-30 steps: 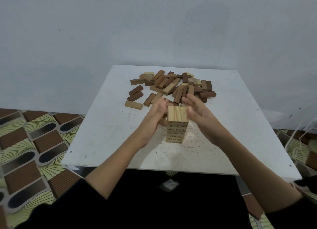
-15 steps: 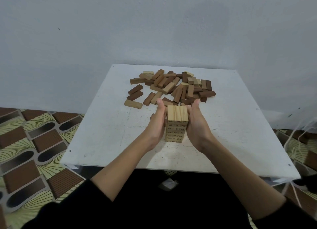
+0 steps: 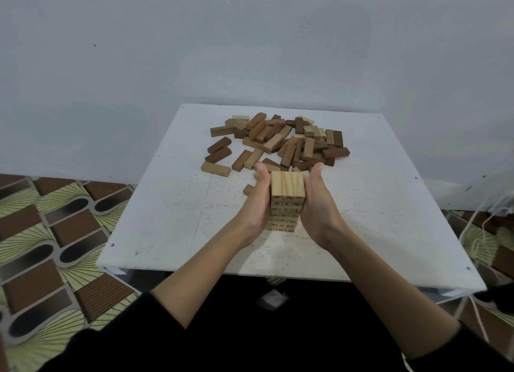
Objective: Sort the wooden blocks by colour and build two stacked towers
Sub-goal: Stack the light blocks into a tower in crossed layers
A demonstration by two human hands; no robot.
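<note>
A white square bench (image 3: 167,218) stands against a plain pale wall, with a loose heap of light and dark brown wooden blocks (image 3: 278,143) on its far half. Nearer the person, a tower of pale wooden blocks (image 3: 287,183) stands upright, its top blocks lying lengthwise away from the person. The left hand (image 3: 257,202) and right hand (image 3: 319,204) press flat on its two sides, fingers straight.

We see pale, unvarnished-looking wood with clear grain in the tower (image 3: 287,183), darker matt wood among the loose blocks (image 3: 278,143), a matt white table (image 3: 172,218), scuffed and speckled, and a plain matt wall (image 3: 167,51) behind.
</note>
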